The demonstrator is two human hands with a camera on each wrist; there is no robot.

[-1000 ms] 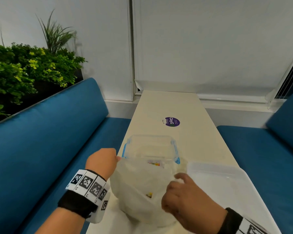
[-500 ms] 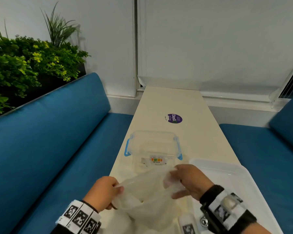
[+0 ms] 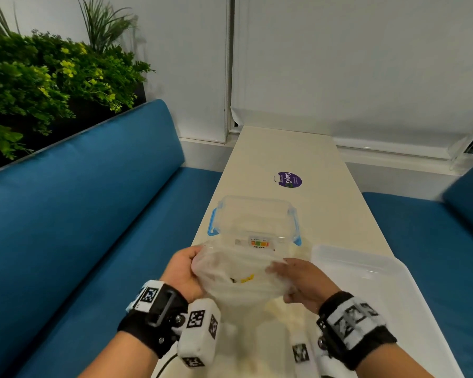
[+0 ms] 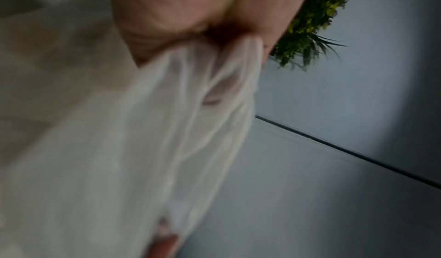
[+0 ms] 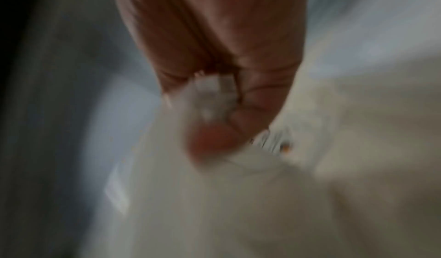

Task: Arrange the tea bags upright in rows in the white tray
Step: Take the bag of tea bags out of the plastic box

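A thin translucent white plastic bag (image 3: pixel 241 279) is held over the near end of the table. My left hand (image 3: pixel 185 270) grips its left edge and my right hand (image 3: pixel 298 279) pinches its right edge, so the mouth is spread between them. Inside the bag a yellow tag (image 3: pixel 247 278) shows; the tea bags themselves are hidden. In the left wrist view the bag (image 4: pixel 143 148) is bunched in my fingers. The right wrist view is blurred, with the bag (image 5: pixel 214 186) pinched by my thumb and fingers. The white tray (image 3: pixel 380 290) lies to the right, nothing showing in it.
A clear plastic box (image 3: pixel 254 222) with blue clips stands just beyond the bag. A purple sticker (image 3: pixel 288 180) is farther along the cream table (image 3: pixel 325 208). Blue bench seats (image 3: pixel 93 214) flank the table; green plants (image 3: pixel 38 85) stand at the left.
Both hands have drawn back towards me and turned, now pulling the bag's mouth apart. The bag has come down off the clear box, and the yellow tag inside shows.
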